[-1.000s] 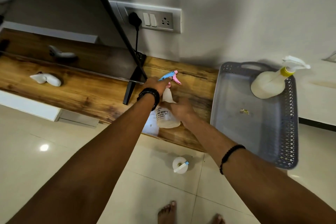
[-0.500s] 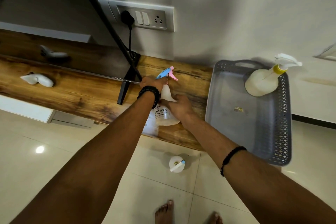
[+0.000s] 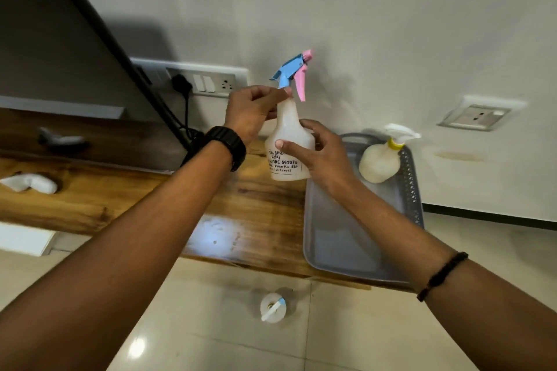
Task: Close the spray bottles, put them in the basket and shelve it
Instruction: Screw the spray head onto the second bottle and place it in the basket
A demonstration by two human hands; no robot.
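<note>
A: Where's the spray bottle?
B: Upright, held above the table, just left of the basket.
A: Fingers?
B: Right hand grasps its body, nearer the basket; left hand pinches the neck.

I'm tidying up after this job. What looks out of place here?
A white spray bottle stands on the floor below the wooden shelf, away from the basket. A small white sprayer head lies loose on the shelf's left end, off any bottle.
</note>
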